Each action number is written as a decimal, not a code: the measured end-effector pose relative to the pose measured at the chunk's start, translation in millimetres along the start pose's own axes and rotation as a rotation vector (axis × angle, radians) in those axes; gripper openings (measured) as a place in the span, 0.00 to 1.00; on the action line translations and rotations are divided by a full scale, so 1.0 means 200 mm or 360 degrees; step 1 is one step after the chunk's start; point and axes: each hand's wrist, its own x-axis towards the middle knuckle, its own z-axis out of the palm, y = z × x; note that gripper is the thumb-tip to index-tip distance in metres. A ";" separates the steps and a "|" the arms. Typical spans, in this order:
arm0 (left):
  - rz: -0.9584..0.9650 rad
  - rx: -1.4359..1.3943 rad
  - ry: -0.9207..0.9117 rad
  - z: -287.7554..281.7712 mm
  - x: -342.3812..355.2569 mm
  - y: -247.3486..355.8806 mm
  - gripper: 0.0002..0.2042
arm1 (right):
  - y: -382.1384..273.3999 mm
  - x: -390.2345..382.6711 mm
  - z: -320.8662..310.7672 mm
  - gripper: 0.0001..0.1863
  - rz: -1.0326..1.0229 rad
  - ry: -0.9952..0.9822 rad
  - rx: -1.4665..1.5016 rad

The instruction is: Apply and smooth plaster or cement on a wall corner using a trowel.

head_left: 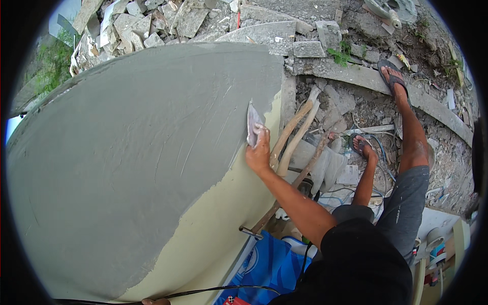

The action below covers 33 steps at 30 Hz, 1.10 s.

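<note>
Right hand (258, 152) grips a trowel (252, 123) — blade flat on the grey plaster (132, 152). Left hand (155, 301) barely shows (grip unclear).

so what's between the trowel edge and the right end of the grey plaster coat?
Head view: only a narrow strip of bare pale yellow wall lies between the small flat trowel in the right hand and the wet grey plaster coat edge.

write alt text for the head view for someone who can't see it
The right hand presses a small flat trowel against a pale yellow wall largely coated in wet grey plaster. Broken concrete rubble and wooden tool handles lie beyond the person's sandalled feet.
</note>
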 end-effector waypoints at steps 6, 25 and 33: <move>-0.0008 0.0053 -0.0032 -0.04 -0.04 -0.05 0.14 | -0.33 -0.56 -0.07 0.23 -0.0133 -0.0206 0.0068; -0.0147 -0.0004 -0.0062 0.03 -0.10 -0.05 0.12 | -0.19 0.02 -0.26 0.17 0.1003 -0.0266 0.0466; 0.0021 0.0116 -0.0038 -0.03 0.04 0.02 0.12 | -0.80 -0.45 -0.22 0.24 0.0601 -0.0326 0.0243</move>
